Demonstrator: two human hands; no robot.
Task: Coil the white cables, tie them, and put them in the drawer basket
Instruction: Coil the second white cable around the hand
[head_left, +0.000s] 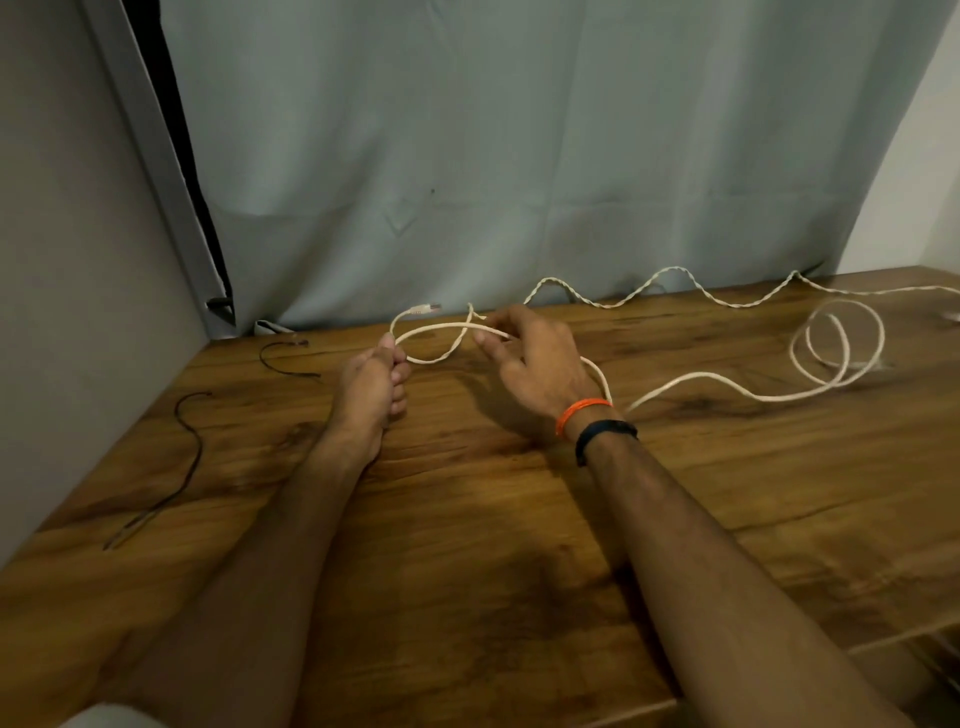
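Here, the left hand (375, 379) grips the thin white cable (691, 378), which loops mid-frame to the pinching right hand (535, 358) and lies loosely coiled at right.

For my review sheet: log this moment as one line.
phase: coiling begun | left hand: grips white cable | right hand: guides first loop | twisted cable: untouched | drawer basket: unseen

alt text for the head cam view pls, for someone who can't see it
A person's left hand grips a white cable near its plug end while the right hand pinches it, forming a first loop above a wooden table. The cable's remainder trails right in loose loops; two black ties lie left.
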